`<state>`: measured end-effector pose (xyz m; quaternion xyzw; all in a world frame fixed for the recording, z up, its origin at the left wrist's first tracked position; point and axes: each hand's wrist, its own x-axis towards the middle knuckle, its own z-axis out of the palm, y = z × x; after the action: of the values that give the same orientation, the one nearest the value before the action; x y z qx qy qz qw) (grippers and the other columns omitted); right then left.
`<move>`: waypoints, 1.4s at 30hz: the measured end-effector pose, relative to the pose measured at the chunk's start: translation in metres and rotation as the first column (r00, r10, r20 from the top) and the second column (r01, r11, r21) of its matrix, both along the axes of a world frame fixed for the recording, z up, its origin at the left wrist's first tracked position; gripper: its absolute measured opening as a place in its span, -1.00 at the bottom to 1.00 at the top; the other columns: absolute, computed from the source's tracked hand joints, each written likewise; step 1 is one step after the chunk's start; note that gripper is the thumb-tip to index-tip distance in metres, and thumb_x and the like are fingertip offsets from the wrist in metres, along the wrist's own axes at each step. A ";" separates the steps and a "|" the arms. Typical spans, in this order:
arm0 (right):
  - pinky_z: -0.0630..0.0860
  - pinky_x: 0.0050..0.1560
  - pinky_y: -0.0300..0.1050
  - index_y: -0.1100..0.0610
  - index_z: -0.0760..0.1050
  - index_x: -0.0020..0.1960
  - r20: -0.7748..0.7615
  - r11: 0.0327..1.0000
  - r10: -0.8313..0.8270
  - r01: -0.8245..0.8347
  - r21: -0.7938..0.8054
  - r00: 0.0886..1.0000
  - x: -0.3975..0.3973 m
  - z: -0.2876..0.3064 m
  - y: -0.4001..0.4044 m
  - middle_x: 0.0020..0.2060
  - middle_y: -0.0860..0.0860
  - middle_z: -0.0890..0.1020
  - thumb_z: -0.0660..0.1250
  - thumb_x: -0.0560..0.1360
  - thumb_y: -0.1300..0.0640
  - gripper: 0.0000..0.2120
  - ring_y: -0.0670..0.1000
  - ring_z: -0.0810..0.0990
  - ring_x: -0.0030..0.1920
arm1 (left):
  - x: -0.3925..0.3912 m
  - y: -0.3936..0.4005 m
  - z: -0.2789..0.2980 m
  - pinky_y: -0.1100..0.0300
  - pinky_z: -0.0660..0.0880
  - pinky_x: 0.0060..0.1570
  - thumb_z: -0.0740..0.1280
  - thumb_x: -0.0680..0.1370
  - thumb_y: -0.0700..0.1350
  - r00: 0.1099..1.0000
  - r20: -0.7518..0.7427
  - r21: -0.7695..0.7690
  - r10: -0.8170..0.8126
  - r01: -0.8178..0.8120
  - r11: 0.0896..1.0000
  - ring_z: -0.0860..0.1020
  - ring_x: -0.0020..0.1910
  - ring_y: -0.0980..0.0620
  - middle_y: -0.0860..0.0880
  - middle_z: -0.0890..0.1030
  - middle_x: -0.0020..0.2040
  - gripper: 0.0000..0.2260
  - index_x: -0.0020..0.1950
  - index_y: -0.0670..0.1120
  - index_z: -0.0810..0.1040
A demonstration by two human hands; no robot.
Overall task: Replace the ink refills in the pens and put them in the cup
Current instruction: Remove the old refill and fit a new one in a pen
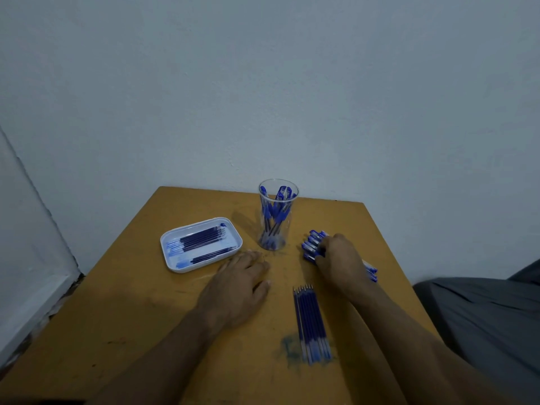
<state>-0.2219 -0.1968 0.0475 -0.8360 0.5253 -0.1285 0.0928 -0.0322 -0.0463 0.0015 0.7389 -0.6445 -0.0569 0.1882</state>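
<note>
We see clear plastic cup [278, 214] upright near table's far edge, blue-capped pens standing inside. Right of it, row of capped pens [314, 244] lies flat, partly hidden from us under hand. Near us, bundle of blue refills [311, 323] lies side by side, tips pointing away. Left, white tray [175, 264] holds more refills, lying lengthwise.

- Single head view, worn by the person, facing forward and down.
- Near table [122, 311]; wall [263, 83] fills upper half.
</note>
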 end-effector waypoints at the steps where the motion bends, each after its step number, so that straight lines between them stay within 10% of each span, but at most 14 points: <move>1: 0.55 0.03 -0.10 0.09 0.57 0.16 0.009 1.000 -0.003 0.003 -0.003 1.000 0.001 0.002 0.002 0.07 0.02 0.50 0.34 0.59 0.10 -0.83 -0.05 0.50 -0.04 | 0.000 0.000 0.000 0.03 0.16 0.55 0.08 0.64 0.26 1.000 -0.002 0.000 -0.001 0.001 1.000 0.10 0.58 0.11 0.13 0.20 0.59 -0.52 0.53 0.15 0.31; 9: 0.59 -0.20 -0.07 0.03 0.52 -0.01 0.158 0.999 0.030 -0.036 0.033 0.987 0.012 0.036 0.031 -0.14 -0.03 0.61 0.46 0.47 0.03 -0.83 -0.06 0.56 -0.17 | 0.003 0.004 0.002 0.16 0.23 0.50 0.22 0.63 0.16 0.991 -0.129 -0.047 -0.034 0.028 0.998 0.22 0.52 0.14 0.12 0.27 0.54 -0.52 0.54 0.11 0.32; 15: 0.35 -0.51 -0.17 0.04 0.49 0.29 0.575 0.780 -0.161 -0.254 0.572 0.802 0.027 0.040 0.071 -0.34 0.08 0.64 0.39 0.50 0.20 -0.63 -0.03 0.47 -0.52 | -0.003 0.020 0.016 0.08 0.56 0.00 0.21 0.59 0.15 0.957 -0.285 -0.204 -0.048 -0.012 0.979 0.54 -0.02 0.20 0.20 0.57 -0.04 -0.72 0.18 0.14 0.63; 19: 0.47 -0.51 -0.12 0.16 0.42 0.28 0.650 0.610 -0.277 -0.393 0.688 0.708 0.035 0.031 0.092 -0.39 0.16 0.62 0.38 0.54 0.26 -0.66 0.07 0.54 -0.46 | -0.014 0.030 0.031 -0.07 0.59 -0.30 0.23 0.66 0.12 0.754 -0.656 -0.129 -0.034 -0.067 0.989 0.61 -0.39 0.04 -0.01 0.64 -0.32 -0.76 -0.09 0.10 0.62; 24: 0.55 -0.46 -0.09 0.28 0.37 0.20 0.711 0.617 -0.350 -0.421 0.665 0.610 0.037 0.018 0.101 -0.31 0.25 0.65 0.39 0.57 0.26 -0.72 0.15 0.62 -0.37 | -0.010 0.036 0.030 0.04 0.54 -0.46 0.35 0.54 0.19 0.544 -0.839 0.027 0.026 -0.007 1.000 0.59 -0.46 -0.15 -0.12 0.67 -0.28 -0.78 -0.06 0.07 0.64; 31: 0.60 -0.41 -0.11 0.30 0.53 0.12 0.757 0.597 -0.377 -0.486 0.639 0.534 0.031 0.007 0.100 -0.27 0.17 0.70 0.44 0.53 0.26 -0.80 0.08 0.66 -0.27 | 0.001 0.035 0.033 0.29 0.41 -0.47 0.40 0.58 0.00 0.632 -0.770 0.100 0.087 -0.015 0.995 0.50 -0.48 0.20 -0.03 0.68 -0.28 -0.91 0.07 0.08 0.63; 42: 0.64 -0.39 -0.12 0.36 0.57 0.05 0.802 0.558 -0.322 -0.583 0.591 0.504 0.025 0.005 0.090 -0.24 0.24 0.69 0.43 0.50 0.30 -0.83 0.08 0.68 -0.27 | 0.003 0.039 0.033 0.34 0.32 -0.42 0.30 0.60 0.11 0.697 -0.715 0.017 -0.043 0.079 0.997 0.39 -0.46 0.18 0.02 0.52 -0.41 -0.77 -0.12 0.05 0.68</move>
<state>-0.1971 -0.1065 0.0527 -0.5546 0.3251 -0.2534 0.7228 -0.0293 -0.0070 0.0342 0.6415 -0.5437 -0.3600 0.4040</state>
